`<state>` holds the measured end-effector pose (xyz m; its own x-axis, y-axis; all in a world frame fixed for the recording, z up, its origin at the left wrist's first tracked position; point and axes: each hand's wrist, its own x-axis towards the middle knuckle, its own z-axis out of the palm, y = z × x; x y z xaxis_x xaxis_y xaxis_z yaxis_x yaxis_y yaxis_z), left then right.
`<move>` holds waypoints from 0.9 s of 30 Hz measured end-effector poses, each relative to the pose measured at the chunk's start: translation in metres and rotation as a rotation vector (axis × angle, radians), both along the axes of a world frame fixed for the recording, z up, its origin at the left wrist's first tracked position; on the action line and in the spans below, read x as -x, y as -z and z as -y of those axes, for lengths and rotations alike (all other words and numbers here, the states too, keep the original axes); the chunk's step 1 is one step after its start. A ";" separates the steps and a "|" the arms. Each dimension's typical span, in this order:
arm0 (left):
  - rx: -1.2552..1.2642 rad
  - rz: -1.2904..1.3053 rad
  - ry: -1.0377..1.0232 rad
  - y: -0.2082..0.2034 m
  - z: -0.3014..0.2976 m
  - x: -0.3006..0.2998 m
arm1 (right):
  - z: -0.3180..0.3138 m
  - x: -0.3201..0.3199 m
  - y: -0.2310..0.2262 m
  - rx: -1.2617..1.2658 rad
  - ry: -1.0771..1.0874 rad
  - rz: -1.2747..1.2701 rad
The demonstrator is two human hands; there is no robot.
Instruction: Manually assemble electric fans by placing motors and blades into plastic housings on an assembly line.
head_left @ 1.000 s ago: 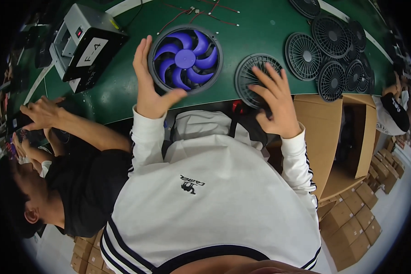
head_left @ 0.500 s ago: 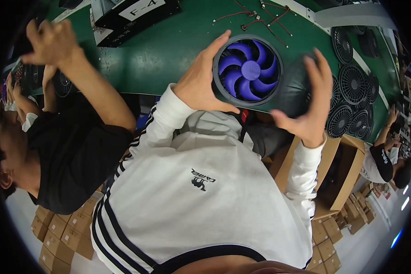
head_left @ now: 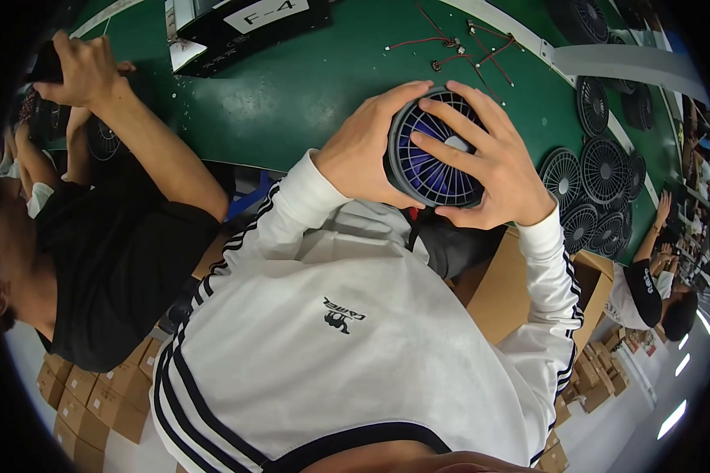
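Observation:
Near the front edge of the green table is a round desk fan (head_left: 400, 162) with a dark grey rim and purple blades. A black slotted fan grille (head_left: 442, 180) with a grey centre lies over the blades, which show through its bars. My left hand (head_left: 359, 150) is wrapped round the fan's left side, thumb at the near rim. Curled over the grille from the right is my right hand (head_left: 503, 164), with two fingers across its face and the thumb at the near edge. Whether the grille is fully seated cannot be told.
Several black fan grilles (head_left: 605, 162) lie piled at the right. Small red-wired parts (head_left: 456, 49) are scattered beyond the fan. A black box (head_left: 248, 31) stands at the back left. Left of me a co-worker's arm (head_left: 146, 130) reaches over the table. An open carton (head_left: 501, 276) is below right.
My right hand has brought the grille leftward onto the open fan, covering the blades. My left hand still holds the fan, which is now slightly tilted.

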<state>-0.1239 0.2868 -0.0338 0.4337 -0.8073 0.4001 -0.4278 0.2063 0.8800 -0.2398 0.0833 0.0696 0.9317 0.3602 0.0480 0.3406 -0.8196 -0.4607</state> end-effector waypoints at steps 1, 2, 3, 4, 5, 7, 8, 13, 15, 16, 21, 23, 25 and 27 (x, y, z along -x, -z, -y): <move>-0.015 -0.001 0.011 -0.001 0.000 0.000 | 0.002 -0.001 0.000 -0.006 -0.003 0.002; -0.031 -0.002 0.023 -0.003 0.000 0.000 | 0.005 -0.002 0.000 -0.019 -0.027 -0.003; -0.047 -0.002 0.036 -0.004 -0.001 -0.001 | 0.008 -0.003 0.000 -0.032 -0.051 -0.009; -0.054 0.001 0.035 -0.004 -0.001 -0.001 | 0.010 -0.004 0.001 -0.045 -0.074 -0.014; -0.050 -0.008 0.031 -0.002 0.000 -0.002 | 0.009 -0.006 0.003 -0.052 -0.074 -0.010; -0.034 -0.025 0.024 0.001 0.001 -0.003 | 0.007 -0.007 0.008 -0.050 -0.026 0.052; -0.034 -0.020 0.023 0.002 0.003 -0.002 | 0.007 -0.008 0.010 -0.044 -0.004 0.085; 0.013 0.047 0.006 0.000 0.005 -0.005 | -0.022 0.017 0.022 -0.017 0.299 0.234; -0.050 0.157 0.020 -0.011 0.007 -0.006 | -0.023 0.028 0.018 -0.082 0.390 0.215; -0.019 0.198 0.035 -0.018 0.011 -0.007 | -0.019 0.031 0.015 -0.110 0.431 0.223; 0.035 0.206 -0.093 -0.057 0.058 -0.027 | 0.048 0.122 0.044 0.138 1.338 0.611; 0.068 0.064 -0.219 -0.088 0.103 -0.038 | 0.054 0.160 0.065 0.390 1.353 0.192; 0.054 0.012 -0.328 -0.114 0.164 -0.061 | 0.031 0.158 0.078 0.339 1.337 0.215; 0.015 0.176 -0.421 -0.114 0.238 -0.100 | 0.014 0.150 0.077 0.286 1.310 0.231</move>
